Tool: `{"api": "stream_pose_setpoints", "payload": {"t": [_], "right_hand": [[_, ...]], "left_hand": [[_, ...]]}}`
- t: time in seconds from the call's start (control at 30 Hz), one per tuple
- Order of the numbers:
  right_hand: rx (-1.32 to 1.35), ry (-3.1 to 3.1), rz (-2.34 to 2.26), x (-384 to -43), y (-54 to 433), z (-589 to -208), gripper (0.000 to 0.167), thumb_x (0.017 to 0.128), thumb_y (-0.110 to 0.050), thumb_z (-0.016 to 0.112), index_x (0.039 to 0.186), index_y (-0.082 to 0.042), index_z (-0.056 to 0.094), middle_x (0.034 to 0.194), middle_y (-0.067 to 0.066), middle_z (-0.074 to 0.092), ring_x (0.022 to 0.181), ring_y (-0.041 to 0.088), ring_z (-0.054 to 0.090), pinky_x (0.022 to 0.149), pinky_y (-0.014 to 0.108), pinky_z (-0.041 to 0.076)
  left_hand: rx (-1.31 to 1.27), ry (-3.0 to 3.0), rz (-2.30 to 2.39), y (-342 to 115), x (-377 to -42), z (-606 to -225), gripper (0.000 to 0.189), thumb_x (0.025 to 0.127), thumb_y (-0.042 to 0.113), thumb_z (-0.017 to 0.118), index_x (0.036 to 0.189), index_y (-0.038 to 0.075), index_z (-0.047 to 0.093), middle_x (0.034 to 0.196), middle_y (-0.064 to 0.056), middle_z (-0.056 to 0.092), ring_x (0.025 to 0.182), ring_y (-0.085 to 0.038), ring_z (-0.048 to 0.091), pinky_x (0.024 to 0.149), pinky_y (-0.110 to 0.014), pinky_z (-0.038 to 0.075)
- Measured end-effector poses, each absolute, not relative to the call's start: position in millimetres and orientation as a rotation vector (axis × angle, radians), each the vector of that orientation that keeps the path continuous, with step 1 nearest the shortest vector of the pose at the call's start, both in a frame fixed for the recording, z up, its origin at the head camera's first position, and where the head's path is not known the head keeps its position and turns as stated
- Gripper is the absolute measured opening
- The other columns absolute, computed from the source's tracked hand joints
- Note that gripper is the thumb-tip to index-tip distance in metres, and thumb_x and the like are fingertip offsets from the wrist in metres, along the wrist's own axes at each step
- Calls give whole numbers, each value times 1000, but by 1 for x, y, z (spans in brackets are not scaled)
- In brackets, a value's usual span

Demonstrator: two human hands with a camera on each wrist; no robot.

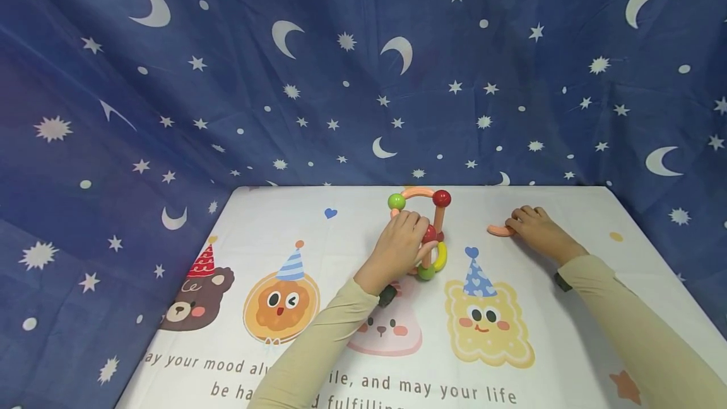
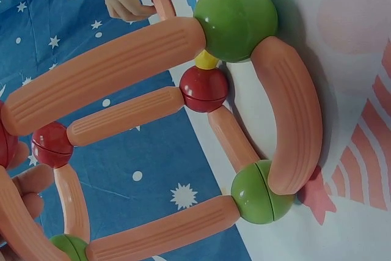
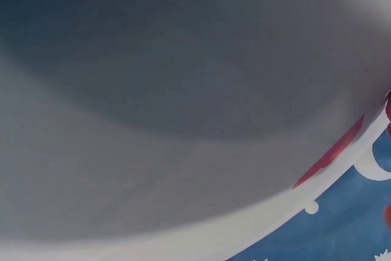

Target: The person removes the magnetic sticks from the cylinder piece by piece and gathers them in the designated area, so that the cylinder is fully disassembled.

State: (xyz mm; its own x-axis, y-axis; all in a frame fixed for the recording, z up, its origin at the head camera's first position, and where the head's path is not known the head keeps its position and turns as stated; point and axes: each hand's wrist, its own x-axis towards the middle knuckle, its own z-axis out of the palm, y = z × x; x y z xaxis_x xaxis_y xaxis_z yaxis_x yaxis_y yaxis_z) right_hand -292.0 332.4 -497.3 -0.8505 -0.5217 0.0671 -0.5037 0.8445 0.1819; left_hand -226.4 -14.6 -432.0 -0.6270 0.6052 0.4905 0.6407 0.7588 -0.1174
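Observation:
My left hand (image 1: 396, 248) grips the upper front of a frame built of orange rods (image 2: 110, 73) and red and green balls, which stands on the table. A green ball (image 1: 396, 201) and a red ball (image 1: 441, 199) form its far top corners. On its right side, a curved yellow piece (image 1: 441, 256) joins low down. In the left wrist view, fingertips (image 2: 33, 178) curl behind the frame at the left edge. Off to the right, my right hand (image 1: 542, 232) pinches one end of a loose curved orange rod (image 1: 500, 231) at the tabletop. The right wrist view shows neither hand.
A white cloth (image 1: 573, 219) with cartoon prints and lettering covers the table. Behind and beside it hangs a blue curtain (image 1: 341, 62) with moons and stars. Dark shadow fills much of the right wrist view.

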Motion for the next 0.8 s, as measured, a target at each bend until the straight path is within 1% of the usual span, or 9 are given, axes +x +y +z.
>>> {"api": "stream_pose_setpoints", "payload": {"t": [0.17, 0.3, 0.37, 0.43, 0.57, 0.67, 0.8], "right_hand": [[778, -2938, -251, -295, 332, -495, 36, 79, 9, 64, 110, -9, 59, 111, 15, 56, 111, 35, 46, 97, 54, 35], [763, -2862, -173, -293, 320, -482, 36, 79, 4, 66, 112, -5, 57, 110, 18, 55, 109, 38, 47, 92, 56, 36], [755, -2784, -89, -289, 309, -471, 36, 79, -4, 70, 112, -4, 56, 110, 20, 55, 108, 40, 47, 89, 56, 35], [769, -2698, -3, -284, 293, -459, 39, 79, -12, 73, 112, -2, 56, 109, 21, 54, 107, 41, 47, 88, 57, 34], [830, -2555, 97, -267, 258, -438, 43, 76, -15, 76, 111, -3, 56, 109, 19, 54, 109, 39, 46, 89, 57, 34], [893, -2479, 160, -252, 235, -427, 42, 75, -11, 76, 112, -4, 56, 110, 17, 55, 109, 37, 45, 89, 55, 34], [979, -2398, 192, -235, 211, -418, 47, 73, -14, 78, 114, -4, 57, 111, 16, 55, 109, 34, 46, 88, 52, 35]], "left_hand": [[-939, -2442, -108, -15, -225, -431, 32, 92, 40, 56, 102, 10, 55, 97, -2, 57, 93, -16, 51, 84, -25, 43], [-947, -2458, -114, -16, -226, -431, 32, 92, 40, 56, 102, 10, 55, 98, -2, 57, 93, -16, 51, 85, -25, 42], [-951, -2477, -107, -17, -225, -430, 34, 92, 41, 56, 104, 10, 54, 100, -2, 57, 96, -16, 51, 86, -25, 42], [-957, -2495, -101, -18, -224, -429, 37, 91, 43, 56, 108, 10, 54, 102, -2, 57, 98, -16, 50, 89, -26, 42], [-980, -2490, -103, -21, -224, -426, 42, 90, 44, 56, 114, 9, 54, 105, -3, 56, 101, -17, 49, 91, -27, 41], [-993, -2464, -107, -23, -226, -425, 43, 89, 43, 58, 115, 9, 56, 105, -4, 57, 101, -17, 50, 92, -28, 41], [-991, -2448, -92, -27, -227, -424, 43, 89, 43, 59, 114, 9, 57, 105, -3, 58, 103, -17, 52, 94, -28, 42]]}}
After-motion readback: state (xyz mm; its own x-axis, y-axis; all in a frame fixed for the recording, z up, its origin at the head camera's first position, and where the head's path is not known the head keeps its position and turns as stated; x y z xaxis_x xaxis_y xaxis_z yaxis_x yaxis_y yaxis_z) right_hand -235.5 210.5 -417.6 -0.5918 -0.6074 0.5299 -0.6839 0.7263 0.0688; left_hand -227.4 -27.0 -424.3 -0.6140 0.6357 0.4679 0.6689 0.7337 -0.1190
